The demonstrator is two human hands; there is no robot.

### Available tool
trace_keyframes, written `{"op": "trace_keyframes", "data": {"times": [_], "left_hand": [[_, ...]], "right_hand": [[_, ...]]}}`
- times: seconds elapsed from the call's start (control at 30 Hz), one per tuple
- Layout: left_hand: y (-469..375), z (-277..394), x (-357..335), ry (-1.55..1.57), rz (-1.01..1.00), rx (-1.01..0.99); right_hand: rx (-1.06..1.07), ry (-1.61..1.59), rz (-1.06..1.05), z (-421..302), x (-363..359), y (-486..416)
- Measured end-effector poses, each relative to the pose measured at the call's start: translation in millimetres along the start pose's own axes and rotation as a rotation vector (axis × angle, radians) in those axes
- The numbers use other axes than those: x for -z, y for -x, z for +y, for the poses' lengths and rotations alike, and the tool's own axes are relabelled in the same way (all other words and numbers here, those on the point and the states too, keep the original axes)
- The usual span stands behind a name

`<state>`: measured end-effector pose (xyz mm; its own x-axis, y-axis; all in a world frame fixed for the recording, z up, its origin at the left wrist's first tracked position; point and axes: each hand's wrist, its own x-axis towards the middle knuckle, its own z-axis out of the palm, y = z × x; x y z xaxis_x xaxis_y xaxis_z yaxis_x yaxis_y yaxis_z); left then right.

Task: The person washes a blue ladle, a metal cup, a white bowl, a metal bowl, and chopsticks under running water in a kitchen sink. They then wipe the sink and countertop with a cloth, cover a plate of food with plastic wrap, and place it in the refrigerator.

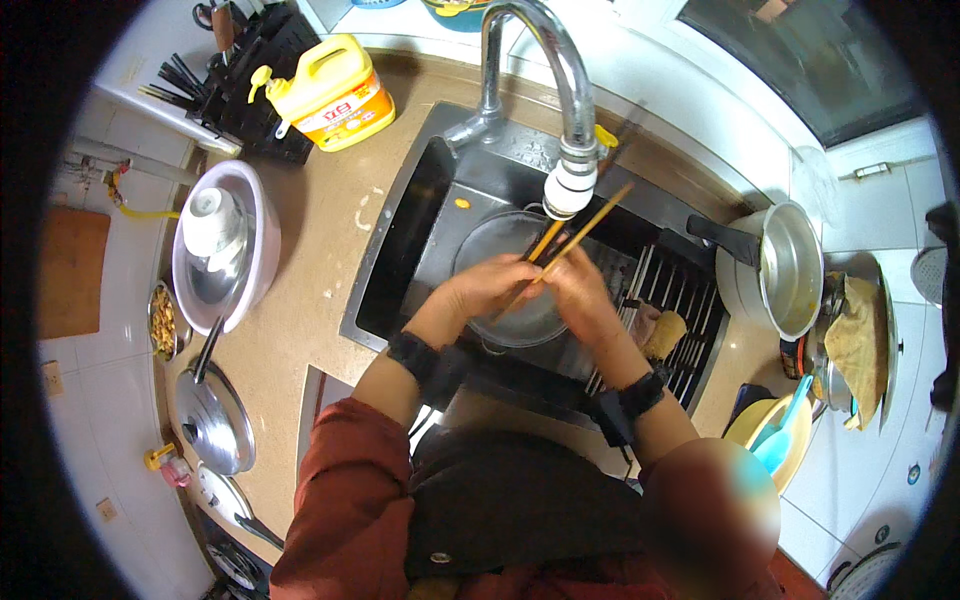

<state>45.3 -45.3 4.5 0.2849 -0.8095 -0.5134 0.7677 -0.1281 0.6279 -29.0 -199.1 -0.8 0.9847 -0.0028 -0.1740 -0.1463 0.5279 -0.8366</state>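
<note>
Above the black sink [442,240], my left hand [487,286] and my right hand [579,289] meet around a small bunch of chopsticks [602,214]. Some are light wood, others dark, and their ends fan out towards the upper right. Both hands are closed on them; which fingers hold which stick is hidden. A round pan or lid [495,238] with a grey, glassy-looking surface lies in the basin under my hands, partly covered by them. Over the sticks hangs the white-tipped spout of a chrome faucet [577,90]; no stream of water can be made out.
Left of the sink stand a yellow detergent jug [345,105], a basin [266,240] holding bowls and a pan, and a metal lid [225,420]. A slatted rack [694,352] carries a sponge [666,334] on the right, beside a metal pot [799,277] and a yellow bowl [750,420].
</note>
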Motion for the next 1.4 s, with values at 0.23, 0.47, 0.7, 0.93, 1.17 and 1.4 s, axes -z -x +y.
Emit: {"op": "trace_keyframes", "data": {"times": [0.23,0.47,0.7,0.93,1.17,1.4], "left_hand": [[-38,-7,20,-0.14,-0.053,-0.053],[-79,-30,46,-0.002,0.144,-0.235],[-112,-33,40,1.145,0.298,-0.398],[-98,-17,14,-0.589,0.961,-0.789],[-61,-23,28,-0.781,1.077,-0.631],[-28,-36,72,0.072,0.275,0.042]], "right_hand": [[-0.054,0.003,0.13,-12,25,-58],[0.415,0.996,0.252,-22,24,-82],[0.282,0.361,0.398,-8,17,-90],[0.24,0.405,0.293,15,17,-94],[0.137,-0.417,0.277,46,-13,-95],[0.037,-0.331,0.228,9,1,-98]]}}
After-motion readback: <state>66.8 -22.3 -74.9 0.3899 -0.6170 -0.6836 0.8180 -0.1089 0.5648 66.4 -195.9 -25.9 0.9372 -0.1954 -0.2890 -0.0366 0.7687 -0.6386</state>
